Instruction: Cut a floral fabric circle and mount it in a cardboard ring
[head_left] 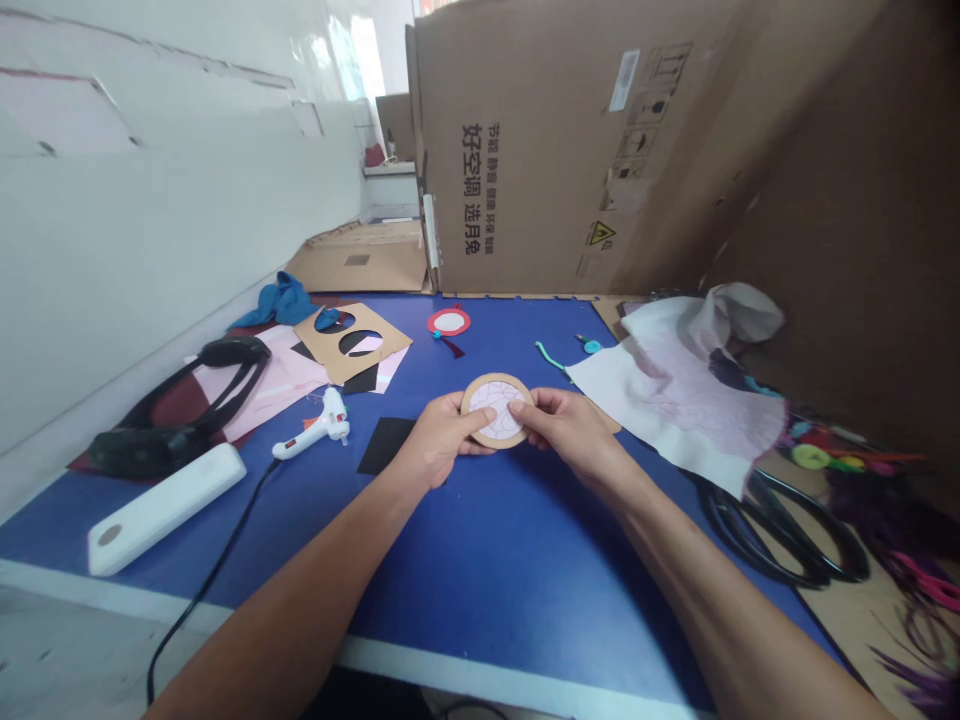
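Note:
My left hand (439,438) and my right hand (566,428) together hold a round cardboard ring (474,400) at the middle of the blue table top (495,570). Pink patterned paper (496,412) fills the ring, and my fingertips press its edges from both sides. A white hot glue gun (315,425) lies to the left of my left hand, with its black cord (217,550) trailing over the table's front edge. A square of black paper (386,445) lies next to my left hand.
A cardboard template with round holes (375,345) sits on pink sheets at the back left. Nearby are a red ring with a tassel (448,322), a white fabric sheet (675,400), black scissors (780,530), a white bar (165,505), and a large cardboard box (570,140).

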